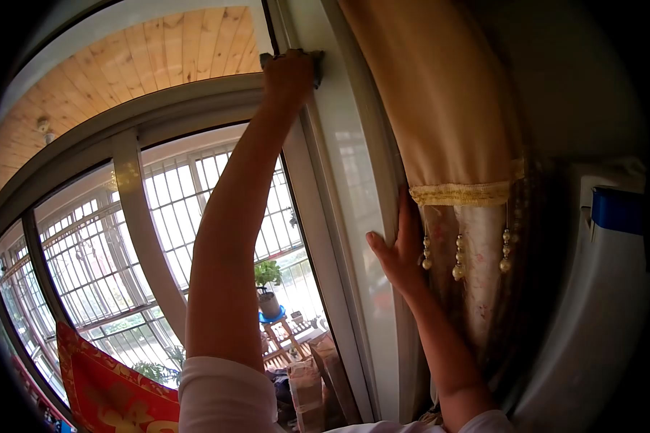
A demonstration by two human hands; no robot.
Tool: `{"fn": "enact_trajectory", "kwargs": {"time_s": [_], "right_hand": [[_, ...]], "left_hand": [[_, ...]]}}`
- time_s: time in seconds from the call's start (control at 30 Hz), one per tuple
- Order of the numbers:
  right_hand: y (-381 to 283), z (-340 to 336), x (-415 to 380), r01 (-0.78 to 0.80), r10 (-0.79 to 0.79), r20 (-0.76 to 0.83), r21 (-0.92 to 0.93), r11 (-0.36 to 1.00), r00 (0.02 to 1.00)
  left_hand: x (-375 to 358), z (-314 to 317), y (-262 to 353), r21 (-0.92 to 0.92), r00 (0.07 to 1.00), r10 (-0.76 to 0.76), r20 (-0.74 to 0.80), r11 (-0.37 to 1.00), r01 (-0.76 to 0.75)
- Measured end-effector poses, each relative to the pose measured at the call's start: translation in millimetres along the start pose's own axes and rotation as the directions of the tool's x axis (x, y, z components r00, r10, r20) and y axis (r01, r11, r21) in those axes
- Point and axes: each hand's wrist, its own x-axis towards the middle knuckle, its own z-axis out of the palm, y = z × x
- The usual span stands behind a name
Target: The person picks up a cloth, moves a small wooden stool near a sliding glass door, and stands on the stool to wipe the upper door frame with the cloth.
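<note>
sleeve (224, 397), white frame (354, 216), wood ceiling (166, 50)

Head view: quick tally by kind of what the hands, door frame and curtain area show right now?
Hands: 2, the left hand pressing a dark cloth high on the white door frame, the right hand flat on the frame
Cloths: 1
Door frames: 1
Curtains: 1, tan curtain
Potted plants: 1, potted plant outside
Total: 6

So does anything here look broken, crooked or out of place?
Nothing stands out. The left hand presses a dark pad high on the white door frame; the right hand rests flat beside the curtain, which hangs straight.
</note>
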Motion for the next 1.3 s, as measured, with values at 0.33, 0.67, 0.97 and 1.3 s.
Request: {"fn": "enact_trajectory", "kwargs": {"time_s": [0.33, 0.67, 0.97, 1.3], "right_hand": [[3.9, 3.6, -1.2, -0.028, 0.029, -0.007, 0.057, 0.998, 1.0], [-4.9, -0.8, 0.1, -0.08, 0.079, 0.021, 0.032, 0.996, 0.997], [-1.2, 0.5, 0.3, -0.063, 0.063, 0.001, 0.055, 0.996, 0.998], [1.5, -2.5, -1.9, -0.006, 0.009, 0.028, -0.103, 0.995, 1.0]], "left_hand": [[6.5, 14.9, 22.7, -0.337, 0.857, -0.325, -0.4, 0.922, 0.191], [-15.3, 12.1, 43.3, 0.004, 0.946, -0.168, -0.276, 0.984, 0.176], [45.9, 17.3, -10.6, -0.336, 0.968, -0.241, 0.064, 0.909, 0.248], [139.9, 73.2, -69.4, -0.412, 0.987, -0.153, -0.054, 0.904, 0.117]]}}
